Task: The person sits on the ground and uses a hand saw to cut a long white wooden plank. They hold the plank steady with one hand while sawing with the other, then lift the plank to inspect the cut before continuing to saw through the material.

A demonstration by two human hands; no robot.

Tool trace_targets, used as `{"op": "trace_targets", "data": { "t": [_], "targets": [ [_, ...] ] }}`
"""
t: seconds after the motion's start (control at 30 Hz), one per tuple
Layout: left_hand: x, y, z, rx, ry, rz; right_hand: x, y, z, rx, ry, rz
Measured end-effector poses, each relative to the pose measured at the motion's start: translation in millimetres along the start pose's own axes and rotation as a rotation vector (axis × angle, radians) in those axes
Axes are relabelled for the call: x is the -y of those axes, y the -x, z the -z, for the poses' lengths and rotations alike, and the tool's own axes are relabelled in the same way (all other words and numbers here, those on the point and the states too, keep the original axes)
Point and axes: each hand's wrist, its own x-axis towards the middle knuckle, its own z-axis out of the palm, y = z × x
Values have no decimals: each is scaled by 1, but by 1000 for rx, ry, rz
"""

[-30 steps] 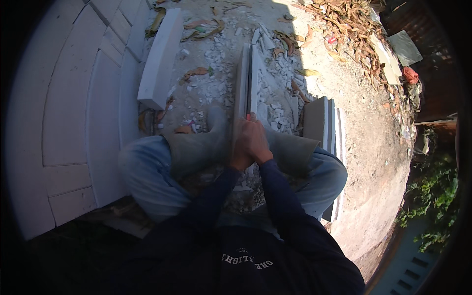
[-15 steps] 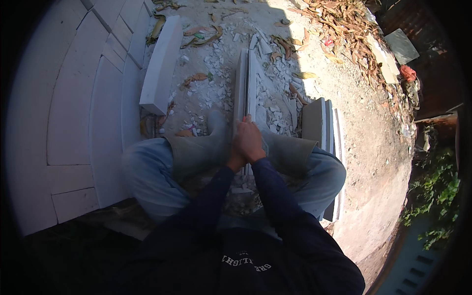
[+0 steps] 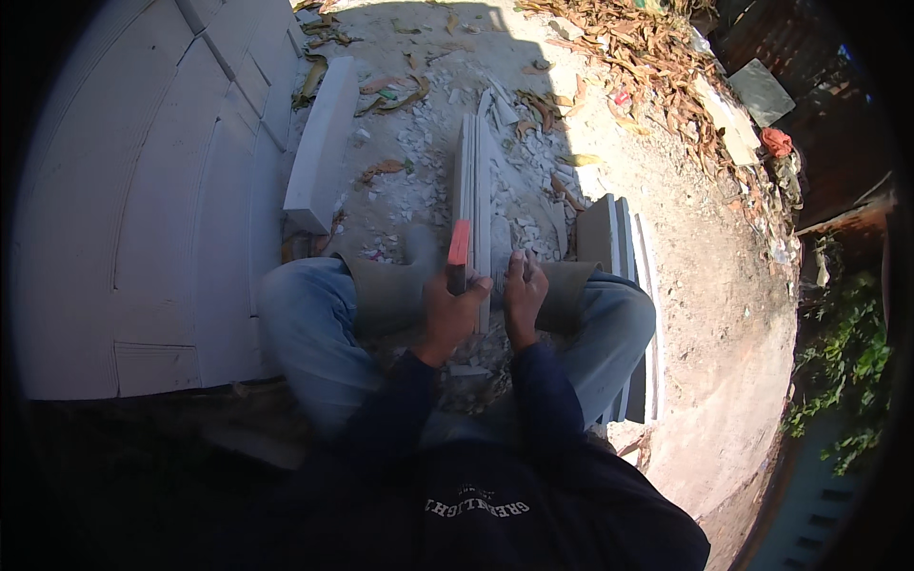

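Note:
Thin pale slabs (image 3: pixel 482 181) stand on edge, pressed together, between my boots. My left hand (image 3: pixel 451 314) is closed round a block-like tool with a red end (image 3: pixel 459 243) and a dark lower part, over the left side of the slabs; its exact kind is not clear. The thumb points right, across the slabs' top edges. Just right of the slabs is my right hand (image 3: pixel 525 295), apart from the left. Its fingers are bent and drawn together, and whatever they may hold is hidden.
A wall of stacked white blocks (image 3: pixel 162 209) rises on the left, with a long white block (image 3: pixel 322 143) beside it. More slabs (image 3: pixel 598 228) lean by my right knee. White chips (image 3: pixel 543 224) litter the ground. Dry leaves (image 3: pixel 647 67) lie at the far right.
My hands, clasped together over the slabs before, have come apart. The red-ended tool now shows upright in my left hand, and my right hand has moved to the right.

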Motion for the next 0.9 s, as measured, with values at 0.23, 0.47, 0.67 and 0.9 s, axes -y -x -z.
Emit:
{"op": "trace_targets", "data": {
  "t": [0.23,0.47,0.67,0.9],
  "targets": [
    [-162,-9,56,137,-53,36,-57,67,-35,39,546,-60],
    [-224,-61,82,350,174,125,-90,87,-42,79,584,-51],
    [-152,-108,101,208,274,259,-95,91,-48,-32,530,43],
    [-170,-83,103,198,386,160,-135,113,-54,-161,310,57]
  ]
}}
